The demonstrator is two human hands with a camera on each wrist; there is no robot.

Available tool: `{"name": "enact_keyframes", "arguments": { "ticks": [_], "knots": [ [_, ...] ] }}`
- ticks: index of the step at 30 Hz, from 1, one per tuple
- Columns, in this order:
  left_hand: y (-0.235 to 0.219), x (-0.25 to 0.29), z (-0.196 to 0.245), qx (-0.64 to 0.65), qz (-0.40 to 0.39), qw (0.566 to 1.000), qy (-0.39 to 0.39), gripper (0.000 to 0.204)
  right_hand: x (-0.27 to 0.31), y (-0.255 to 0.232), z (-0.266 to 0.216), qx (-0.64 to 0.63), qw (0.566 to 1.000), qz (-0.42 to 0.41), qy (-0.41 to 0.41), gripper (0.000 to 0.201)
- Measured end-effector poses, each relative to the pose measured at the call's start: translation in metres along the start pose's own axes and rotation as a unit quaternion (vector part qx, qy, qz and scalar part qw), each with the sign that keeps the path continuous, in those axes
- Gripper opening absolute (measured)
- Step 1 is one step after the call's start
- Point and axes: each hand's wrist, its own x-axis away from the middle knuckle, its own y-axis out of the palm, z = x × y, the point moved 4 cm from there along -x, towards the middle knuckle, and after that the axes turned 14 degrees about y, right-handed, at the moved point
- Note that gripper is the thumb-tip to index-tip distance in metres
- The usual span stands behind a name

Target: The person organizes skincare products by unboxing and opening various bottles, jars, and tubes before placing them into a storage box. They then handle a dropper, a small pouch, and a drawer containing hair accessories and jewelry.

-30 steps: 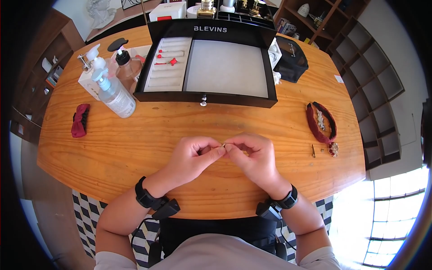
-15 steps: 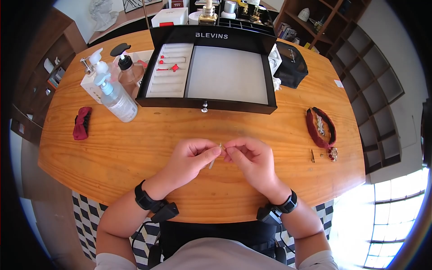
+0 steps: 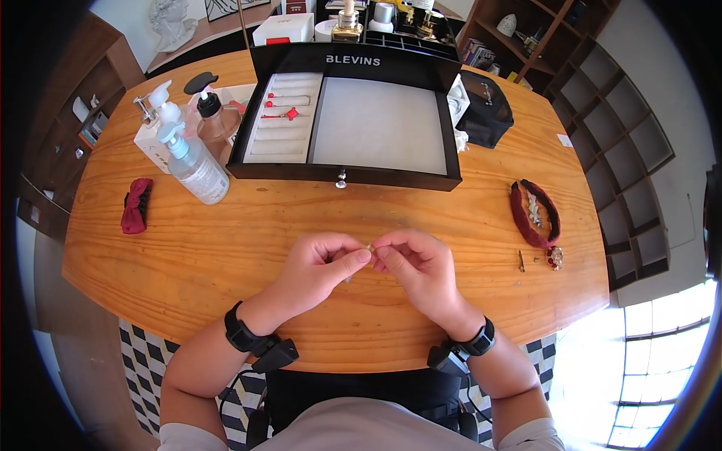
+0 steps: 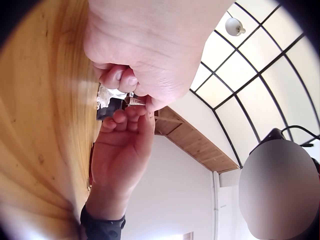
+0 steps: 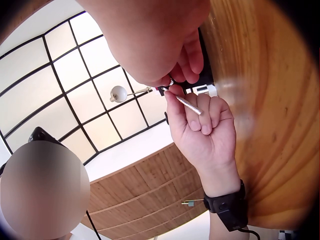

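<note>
Both hands meet over the middle of the table. In the head view, my left hand (image 3: pixel 320 267) pinches a slim, silvery, bar-shaped piece of jewellery between thumb and forefinger. The right wrist view shows its sparkling bar (image 5: pixel 189 105) slanting out across the curled fingers. A small shiny end (image 5: pixel 171 82) sits where the fingertips of both hands come together. My right hand (image 3: pixel 420 270) pinches at that end with thumb and forefinger, its fingertips right against those of the left. Most of the piece is hidden by fingers in the head view.
Ahead stands a black jewellery box (image 3: pixel 353 171), its drawer pulled out, with red jewellery (image 3: pixel 290 114) in the ring rolls. Pump bottles (image 3: pixel 197 169) and a burgundy bow (image 3: pixel 136 206) are on the left. A burgundy headband (image 3: pixel 519 210), brooch (image 3: pixel 555 258) and hairpin (image 3: pixel 521 261) lie right.
A second ago the fingertips were closed together around the piece. Half a second ago they were slightly apart, with the silvery bar showing below the left hand; now less of it shows.
</note>
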Motion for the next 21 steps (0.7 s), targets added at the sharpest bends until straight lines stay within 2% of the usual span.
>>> {"name": "enact_keyframes", "arguments": {
  "ticks": [8, 13, 17, 21],
  "knots": [
    [0.004, -0.001, -0.003, 0.023, 0.002, 1.0, -0.001, 0.022, -0.003, 0.003, -0.001, -0.04, 0.998, 0.012, 0.039, 0.013],
    [0.0, -0.002, -0.006, 0.022, 0.007, 1.0, 0.005, 0.022, -0.007, -0.004, 0.0, 0.034, 0.996, 0.081, 0.006, 0.011],
    [0.002, -0.005, -0.005, 0.027, 0.018, 0.999, 0.015, 0.02, -0.002, -0.016, -0.013, 0.152, 0.976, 0.151, -0.028, 0.022],
    [0.002, -0.004, -0.007, 0.039, 0.025, 0.999, 0.017, 0.021, 0.001, -0.023, -0.02, 0.205, 0.961, 0.173, -0.068, 0.024]
  ]
}}
